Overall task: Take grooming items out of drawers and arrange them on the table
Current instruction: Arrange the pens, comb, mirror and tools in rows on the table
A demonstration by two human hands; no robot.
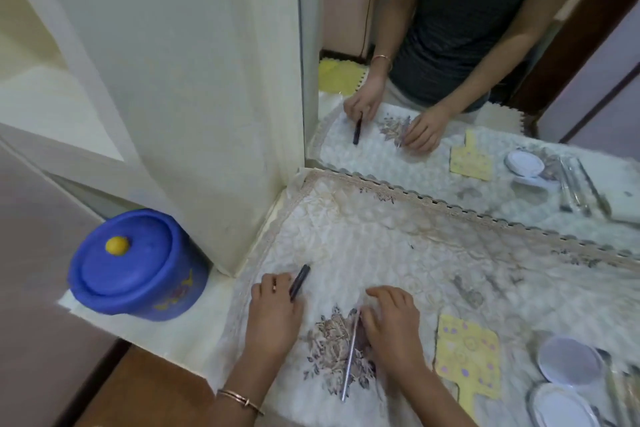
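Note:
My left hand holds a short dark pencil-like stick, its tip pointing away over the white lace tablecloth. My right hand grips the upper end of a long thin silvery stick that lies across a floral print on the cloth. To the right lies a flat yellow item with coloured dots. Beyond it, a round white compact stands open with its lower half near the frame's bottom edge.
A mirror at the back of the table reflects me and the items. A blue lidded tub with a yellow knob stands on a low ledge left of the table. A cream curtain hangs behind it. Clear items lie at far right.

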